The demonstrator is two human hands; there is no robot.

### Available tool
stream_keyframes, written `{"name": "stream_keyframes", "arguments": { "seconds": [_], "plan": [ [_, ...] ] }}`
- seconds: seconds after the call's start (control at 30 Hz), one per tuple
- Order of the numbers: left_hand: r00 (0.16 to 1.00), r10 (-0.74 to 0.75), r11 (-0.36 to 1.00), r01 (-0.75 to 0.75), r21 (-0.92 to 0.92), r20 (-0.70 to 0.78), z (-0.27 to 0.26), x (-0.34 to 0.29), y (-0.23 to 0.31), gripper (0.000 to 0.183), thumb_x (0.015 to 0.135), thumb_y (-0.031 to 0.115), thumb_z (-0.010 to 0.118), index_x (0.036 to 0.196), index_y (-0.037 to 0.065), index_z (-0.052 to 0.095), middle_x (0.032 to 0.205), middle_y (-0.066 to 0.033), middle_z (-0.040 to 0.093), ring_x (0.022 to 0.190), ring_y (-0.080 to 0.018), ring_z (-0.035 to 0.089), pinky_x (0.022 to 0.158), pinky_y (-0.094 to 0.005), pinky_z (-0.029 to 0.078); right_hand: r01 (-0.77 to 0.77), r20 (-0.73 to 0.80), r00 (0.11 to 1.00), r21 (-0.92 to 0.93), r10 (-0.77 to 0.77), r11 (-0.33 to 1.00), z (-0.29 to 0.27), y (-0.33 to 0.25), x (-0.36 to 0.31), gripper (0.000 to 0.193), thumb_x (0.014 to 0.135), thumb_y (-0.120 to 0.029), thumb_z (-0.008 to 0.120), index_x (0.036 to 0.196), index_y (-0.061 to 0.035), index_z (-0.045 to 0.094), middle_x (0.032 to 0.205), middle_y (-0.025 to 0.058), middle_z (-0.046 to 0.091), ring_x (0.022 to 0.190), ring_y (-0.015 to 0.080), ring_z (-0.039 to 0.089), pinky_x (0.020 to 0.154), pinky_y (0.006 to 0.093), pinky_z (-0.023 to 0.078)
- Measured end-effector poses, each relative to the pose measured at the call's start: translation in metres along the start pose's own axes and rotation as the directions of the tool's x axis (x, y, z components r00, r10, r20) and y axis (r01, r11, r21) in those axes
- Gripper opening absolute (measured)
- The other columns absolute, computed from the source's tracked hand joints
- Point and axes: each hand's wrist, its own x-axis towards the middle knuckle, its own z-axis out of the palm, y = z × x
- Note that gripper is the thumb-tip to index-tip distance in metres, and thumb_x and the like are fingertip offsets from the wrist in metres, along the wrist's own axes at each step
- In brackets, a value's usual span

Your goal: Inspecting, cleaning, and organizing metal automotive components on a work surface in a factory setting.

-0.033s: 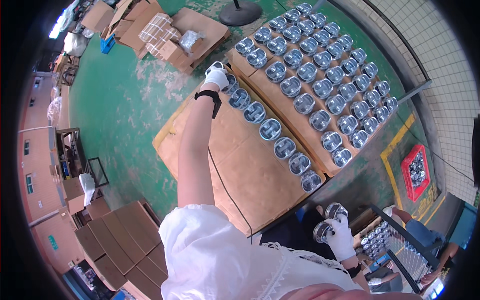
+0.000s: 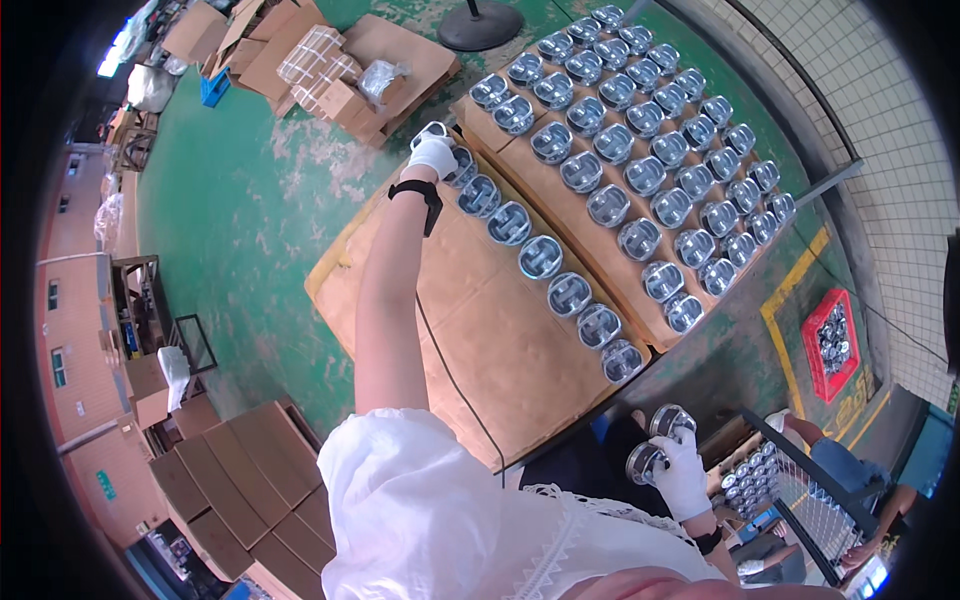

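My left hand (image 2: 434, 157), in a white glove, reaches to the far corner of the nearer cardboard-covered table (image 2: 430, 330). Its fingers are closed on a shiny metal piston (image 2: 430, 132) at the head of a row. From there the row of pistons (image 2: 540, 258) runs along the table's right edge toward me. Low on the right, close to my body, my gloved right hand (image 2: 685, 482) grips two pistons: an upper one (image 2: 672, 420) and a lower one (image 2: 645, 464).
Many pistons stand in rows on a second cardboard-covered table (image 2: 550, 190) at the right. A red crate (image 2: 832, 345) of metal parts sits on the floor. Cartons (image 2: 245, 490) are stacked lower left. Another person's arm (image 2: 880, 525) and a wire-mesh cart (image 2: 810, 490) appear lower right.
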Motion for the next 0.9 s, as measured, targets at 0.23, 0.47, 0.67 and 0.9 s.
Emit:
{"name": "stream_keyframes", "arguments": {
  "seconds": [0.23, 0.47, 0.67, 0.9],
  "plan": [
    [0.895, 0.003, 0.952, -0.139, -0.272, -0.447, 0.006, -0.063, 0.006, 0.041, 0.077, 0.024, 0.079, 0.116, 0.012, 0.075, 0.134, -0.0219, 0.061, 0.118, -0.0402, 0.062, 0.101, -0.0451, 0.053, 0.0, 0.008, 1.0, -0.025, 0.001, 1.0, 0.0, 0.004, -0.005, 0.037, 0.08, -0.006, 0.069, 0.114, -0.0203, 0.071, 0.136, 0.0183, 0.056, 0.099, 0.0444, 0.068, 0.086, 0.0522, 0.058],
    [0.917, 0.073, 0.933, -0.201, -0.297, -0.393, 0.04, -0.162, 0.102, 0.047, 0.078, 0.022, 0.078, 0.123, 0.012, 0.07, 0.133, -0.0263, 0.059, 0.122, -0.0444, 0.057, 0.102, -0.0504, 0.05, 0.036, 0.011, 0.999, 0.026, -0.036, 0.999, -0.004, 0.004, -0.005, 0.038, 0.076, -0.002, 0.069, 0.111, -0.0158, 0.072, 0.133, 0.0208, 0.057, 0.103, 0.0439, 0.068, 0.088, 0.0508, 0.056],
    [0.994, -0.018, 0.971, -0.008, -0.24, -0.106, 0.051, -0.122, 0.111, 0.036, 0.086, 0.014, 0.066, 0.122, 0.01, 0.071, 0.124, -0.0274, 0.061, 0.11, -0.0428, 0.063, 0.092, -0.0462, 0.056, 0.06, -0.028, 0.998, -0.012, -0.06, 0.998, -0.004, 0.013, -0.014, 0.039, 0.078, -0.005, 0.07, 0.114, -0.0192, 0.072, 0.136, 0.02, 0.057, 0.095, 0.0432, 0.07, 0.084, 0.0507, 0.058],
    [0.982, -0.003, 0.975, -0.038, -0.217, -0.188, 0.073, -0.118, 0.115, 0.029, 0.088, 0.012, 0.062, 0.114, 0.009, 0.074, 0.122, -0.027, 0.061, 0.106, -0.0416, 0.065, 0.09, -0.0455, 0.056, 0.014, -0.09, 0.996, 0.005, -0.013, 1.0, -0.004, 0.023, -0.024, 0.036, 0.077, -0.003, 0.068, 0.11, -0.0178, 0.073, 0.132, 0.0195, 0.058, 0.096, 0.0426, 0.069, 0.083, 0.0511, 0.058]
  ]
}}
